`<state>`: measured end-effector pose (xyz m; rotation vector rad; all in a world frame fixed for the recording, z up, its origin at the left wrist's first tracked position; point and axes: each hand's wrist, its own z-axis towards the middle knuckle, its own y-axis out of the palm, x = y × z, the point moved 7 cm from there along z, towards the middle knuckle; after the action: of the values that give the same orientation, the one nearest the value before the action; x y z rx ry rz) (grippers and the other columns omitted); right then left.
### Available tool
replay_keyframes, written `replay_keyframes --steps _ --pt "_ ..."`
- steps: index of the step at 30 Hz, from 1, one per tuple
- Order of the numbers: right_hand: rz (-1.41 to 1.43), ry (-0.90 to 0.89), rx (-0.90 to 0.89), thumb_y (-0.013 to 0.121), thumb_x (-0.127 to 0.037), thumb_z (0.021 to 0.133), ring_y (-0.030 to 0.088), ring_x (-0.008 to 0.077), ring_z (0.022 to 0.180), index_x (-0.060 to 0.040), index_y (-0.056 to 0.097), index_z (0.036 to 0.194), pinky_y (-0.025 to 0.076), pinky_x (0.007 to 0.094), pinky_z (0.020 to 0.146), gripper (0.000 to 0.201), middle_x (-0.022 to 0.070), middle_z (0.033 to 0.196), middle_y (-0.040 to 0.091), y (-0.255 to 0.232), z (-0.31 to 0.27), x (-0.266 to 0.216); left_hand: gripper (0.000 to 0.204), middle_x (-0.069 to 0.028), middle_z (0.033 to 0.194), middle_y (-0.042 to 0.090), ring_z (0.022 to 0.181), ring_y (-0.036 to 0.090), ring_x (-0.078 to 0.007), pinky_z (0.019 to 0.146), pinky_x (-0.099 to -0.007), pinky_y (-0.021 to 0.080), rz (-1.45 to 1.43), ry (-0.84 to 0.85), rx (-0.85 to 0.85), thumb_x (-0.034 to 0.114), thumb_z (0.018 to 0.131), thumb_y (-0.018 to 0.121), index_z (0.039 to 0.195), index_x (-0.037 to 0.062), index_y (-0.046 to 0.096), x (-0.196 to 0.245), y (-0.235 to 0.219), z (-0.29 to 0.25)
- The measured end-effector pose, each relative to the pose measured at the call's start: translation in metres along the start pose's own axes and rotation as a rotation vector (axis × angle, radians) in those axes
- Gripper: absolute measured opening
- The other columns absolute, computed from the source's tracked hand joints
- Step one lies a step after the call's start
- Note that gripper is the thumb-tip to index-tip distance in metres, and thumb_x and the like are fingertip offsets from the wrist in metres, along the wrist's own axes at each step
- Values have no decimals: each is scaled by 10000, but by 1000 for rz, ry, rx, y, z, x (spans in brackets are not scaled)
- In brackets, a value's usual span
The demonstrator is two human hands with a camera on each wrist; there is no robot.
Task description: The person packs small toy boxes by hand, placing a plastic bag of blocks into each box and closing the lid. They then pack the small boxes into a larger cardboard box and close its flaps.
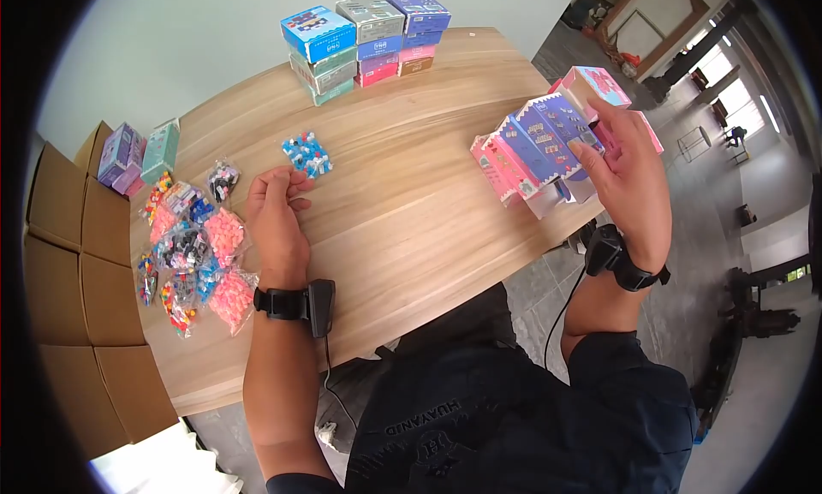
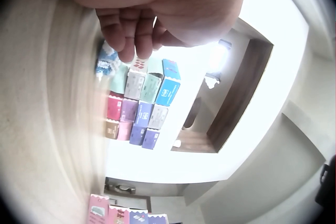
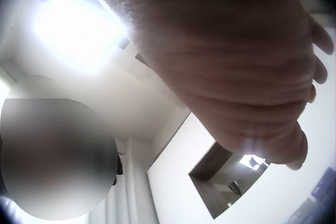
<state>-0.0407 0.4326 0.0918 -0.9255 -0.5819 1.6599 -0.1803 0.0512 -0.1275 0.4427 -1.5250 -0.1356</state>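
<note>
In the head view the left hand (image 1: 278,216) is held over the table, fingers loosely bent, beside a clear bag of blue, white and red pieces (image 1: 307,155). Nothing shows in its grasp; the left wrist view has its fingers hanging near the blue bag (image 2: 107,61). At the right, the right hand (image 1: 635,186) is at a purple-blue box (image 1: 545,139), thumb and forefinger spread over its end. Whether they touch it is unclear. A pink box (image 1: 503,169) stands against that box. The right wrist view shows the right hand (image 3: 236,71) with thumb and fingers apart and no box between them.
Stacked small boxes (image 1: 318,33) stand at the table's far edge. Several bags of coloured pieces (image 1: 225,235) lie at the left, near purple and green boxes (image 1: 160,151). Brown cartons (image 1: 56,200) border the left side. Another pink box (image 1: 597,85) is behind the right hand.
</note>
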Motion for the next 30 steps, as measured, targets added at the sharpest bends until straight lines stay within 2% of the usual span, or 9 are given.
replay_keyframes --steps 4,10,13,17,19,22,25,26,30 --pt "-76 101 -66 814 -192 844 692 286 873 -86 645 1341 557 394 801 535 149 1202 663 13 -1 9 150 -56 960 739 858 699 -141 697 -274 498 -27 -8 -16 203 1029 614 1075 67 656 1 -2 0" --pt "-65 120 -61 827 -190 829 676 292 849 -95 638 1357 555 394 791 568 155 1210 649 20 1 10 139 -65 952 737 840 706 -148 683 -272 497 -69 -44 -11 184 1021 620 1081 62 652 3 0 -2" --pt "-63 143 -62 829 -180 824 674 300 849 -90 630 1367 557 393 797 585 161 1209 645 21 1 13 135 -62 951 733 847 713 -156 687 -267 508 -66 -48 -19 175 1036 610 1090 59 650 3 1 -1" --pt "-69 116 -59 832 -167 816 680 277 947 -85 619 1386 555 384 811 614 148 1246 644 24 2 15 133 -59 953 732 856 718 -158 689 -274 512 -67 -56 -29 174 1046 602 1092 59 651 0 1 1" --pt "-26 93 -1 833 -153 813 676 258 1012 -87 618 1394 553 377 819 623 132 1268 646 22 1 9 130 -60 958 734 854 718 -158 690 -282 512 -67 -50 -41 173 1046 603 1089 60 652 -1 2 0" --pt "415 111 22 839 -129 791 645 241 1127 -97 615 1407 546 359 863 656 109 1295 645 23 5 -8 163 -56 959 738 850 718 -163 686 -292 507 -41 -36 -25 214 1052 606 1088 64 656 1 3 2" --pt "359 -149 -182 817 -51 786 627 193 1209 -69 594 1435 552 355 900 687 64 1321 631 30 15 -70 264 -61 986 737 864 714 -165 703 -302 518 -60 -83 -75 313 1052 618 1123 60 653 3 7 -1" --pt "486 -276 -227 811 -41 767 625 246 1222 -85 593 1437 542 375 932 706 82 1329 626 45 20 -92 308 -64 999 736 871 712 -166 712 -305 525 -77 -104 -103 351 1050 624 1139 57 650 4 10 -1" --pt "414 -515 -322 819 -79 775 609 340 1215 -95 598 1425 521 408 996 687 126 1346 612 119 34 -136 444 -83 1121 716 916 711 -184 712 -340 567 -219 -176 -248 400 1062 605 1320 39 578 9 29 -13"
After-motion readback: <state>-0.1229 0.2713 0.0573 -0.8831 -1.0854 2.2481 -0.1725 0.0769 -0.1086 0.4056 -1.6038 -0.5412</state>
